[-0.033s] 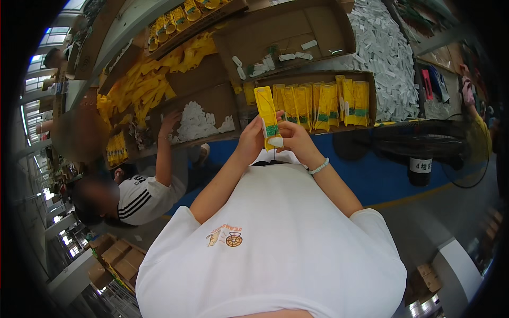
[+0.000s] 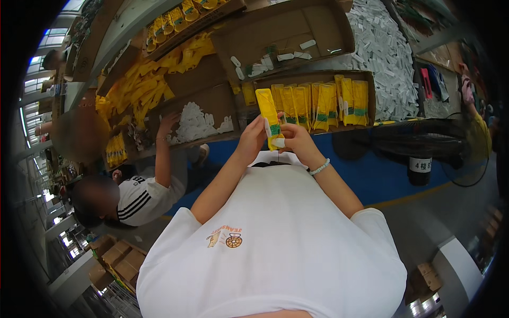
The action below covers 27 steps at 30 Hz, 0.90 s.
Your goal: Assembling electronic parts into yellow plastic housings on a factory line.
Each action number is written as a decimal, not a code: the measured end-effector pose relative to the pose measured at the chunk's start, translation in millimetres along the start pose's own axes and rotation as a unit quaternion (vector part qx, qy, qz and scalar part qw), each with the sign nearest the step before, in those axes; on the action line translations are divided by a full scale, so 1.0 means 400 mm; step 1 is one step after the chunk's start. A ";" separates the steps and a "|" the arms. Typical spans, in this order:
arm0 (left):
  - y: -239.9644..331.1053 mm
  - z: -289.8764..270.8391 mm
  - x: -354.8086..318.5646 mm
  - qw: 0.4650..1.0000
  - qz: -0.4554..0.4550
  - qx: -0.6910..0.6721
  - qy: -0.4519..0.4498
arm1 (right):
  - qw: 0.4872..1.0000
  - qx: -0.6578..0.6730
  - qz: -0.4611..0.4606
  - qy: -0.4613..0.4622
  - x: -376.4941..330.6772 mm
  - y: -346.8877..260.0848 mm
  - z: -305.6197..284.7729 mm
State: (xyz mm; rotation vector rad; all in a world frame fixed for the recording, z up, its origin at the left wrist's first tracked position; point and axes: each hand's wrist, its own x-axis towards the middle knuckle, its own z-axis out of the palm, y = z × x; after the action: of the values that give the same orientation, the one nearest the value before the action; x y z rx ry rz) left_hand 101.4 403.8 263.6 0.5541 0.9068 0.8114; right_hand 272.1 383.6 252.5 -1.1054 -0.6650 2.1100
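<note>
Both my hands hold one long yellow packet [image 2: 268, 115] with a green band, upright in front of my chest. My left hand [image 2: 251, 139] grips its lower left edge. My right hand [image 2: 297, 140] pinches its lower end, where a small white piece [image 2: 279, 142] shows at my fingertips. A white bead bracelet [image 2: 319, 168] is on my right wrist. Just beyond the packet, a flat cardboard box [image 2: 313, 73] holds several similar yellow packets [image 2: 323, 100] standing in a row.
On my left, a co-worker in a white striped shirt [image 2: 142, 197] reaches a hand [image 2: 167, 125] into a box of small white pieces [image 2: 199, 123]. Loose yellow packets [image 2: 139, 85], another cardboard box [image 2: 286, 32] and a heap of white pieces [image 2: 387, 53] lie further back. A black fan [image 2: 419, 144] stands at the right.
</note>
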 end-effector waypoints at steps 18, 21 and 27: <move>-0.153 -0.300 -0.153 0.943 -0.042 0.127 0.305 | 0.594 -0.631 -0.454 0.206 0.174 -0.174 -0.282; -0.182 -0.310 -0.189 0.934 -0.007 0.141 0.328 | 0.603 -0.650 -0.438 0.147 0.228 -0.160 -0.273; -0.120 -0.221 -0.090 0.741 0.307 0.592 0.077 | 0.563 -0.730 -0.289 0.258 0.222 -0.164 -0.230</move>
State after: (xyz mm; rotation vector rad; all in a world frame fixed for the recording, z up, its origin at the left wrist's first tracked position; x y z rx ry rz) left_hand 30.8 354.4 200.2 2.0228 1.3805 0.7793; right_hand 332.6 504.8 204.3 -1.7338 -2.1788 0.1845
